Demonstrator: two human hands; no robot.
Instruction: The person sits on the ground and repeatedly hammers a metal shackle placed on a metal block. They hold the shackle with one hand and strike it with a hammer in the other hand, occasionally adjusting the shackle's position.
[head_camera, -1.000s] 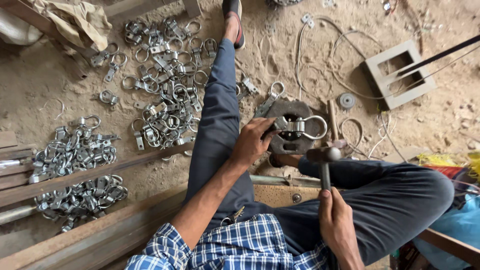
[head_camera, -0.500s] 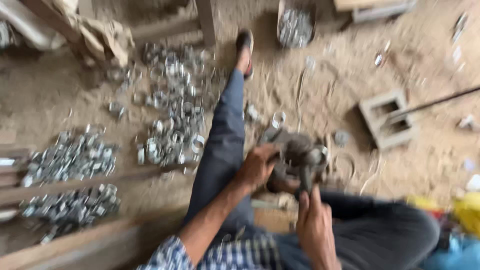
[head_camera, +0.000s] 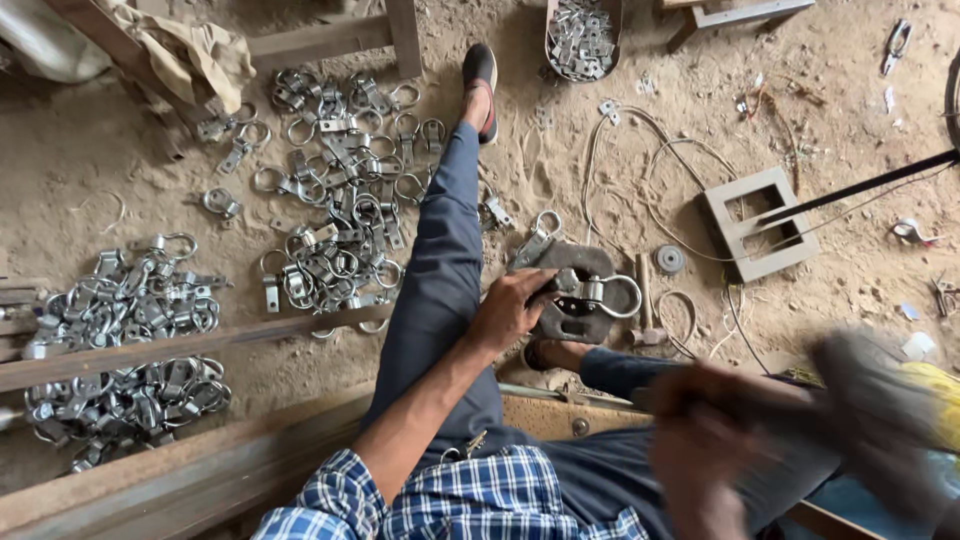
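Person seated on the sandy floor, one leg stretched out. Left hand (head_camera: 510, 312) clamps a silvery steel ring-and-clamp fitting (head_camera: 592, 293) flat against a dark, rusted iron block (head_camera: 578, 318) lying on the ground just beside the bent knee. Right hand (head_camera: 700, 440) is a blur low in view, closed round a handle — a dark hammer (head_camera: 860, 400), as far as the smear allows.

The fitting looks stiff, hard, fairly weighty for its kind; plating probably slick — best pinned by the flat clamp body, away from the ring. Heaps of matching galvanised ring fittings (head_camera: 340, 200) lie scattered on the dirt beyond the leg, smooth and bright against gritty sand.
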